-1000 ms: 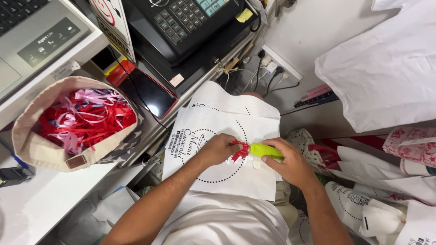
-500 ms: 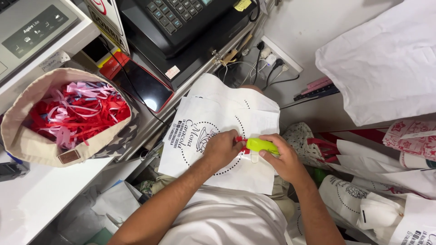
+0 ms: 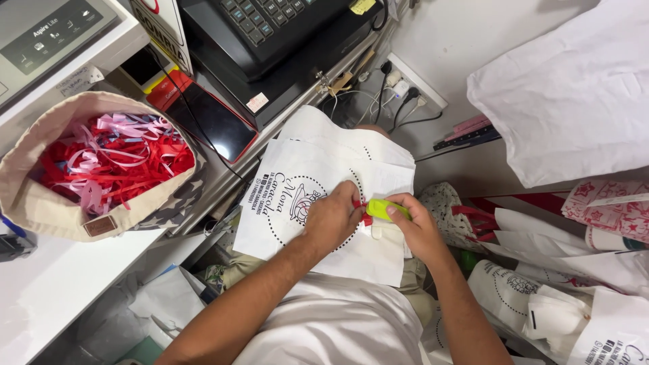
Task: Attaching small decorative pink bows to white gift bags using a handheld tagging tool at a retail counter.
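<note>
Both hands met over a white printed bag (image 3: 318,203) lying on the person's lap: the right hand (image 3: 419,230) clamped around a lime-green stapler (image 3: 385,209), the left hand (image 3: 332,216) pinching a red ribbon (image 3: 364,217) against the bag's right edge. Judging by that, fastening looked underway, not finished. On the counter's left edge sat a cloth basket (image 3: 61,209) of ribbons.

Cloth basket (image 3: 40,203) of red and pink ribbons (image 3: 111,159) at nine o'clock; black cash register (image 3: 270,34) at twelve; phone (image 3: 213,122) between them.
</note>
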